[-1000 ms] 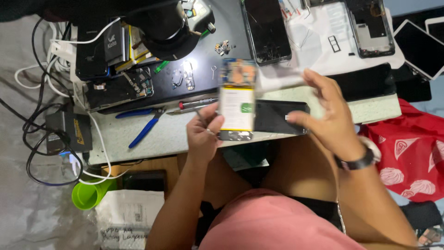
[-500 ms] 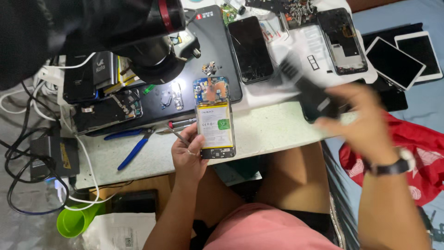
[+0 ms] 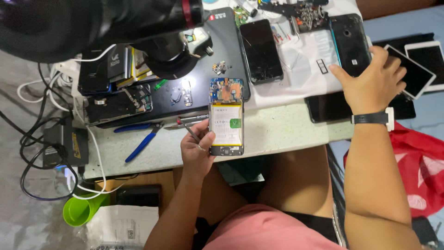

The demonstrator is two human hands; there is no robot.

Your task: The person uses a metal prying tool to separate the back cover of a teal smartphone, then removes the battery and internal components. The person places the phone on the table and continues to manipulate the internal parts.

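Pale speckled worktable (image 3: 286,129): at its near edge my left hand (image 3: 196,150) clamps the opened phone with yellow battery (image 3: 226,120); my right hand (image 3: 372,83), fingers spread, rests on the black back cover (image 3: 349,39).

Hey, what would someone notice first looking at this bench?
Most striking is the opened phone at the bench's front edge, its back off and battery and circuit board showing, steadied by the left hand, which also holds tweezers. The right hand rests on a black phone cover at far right. A big black microscope fills the upper left.
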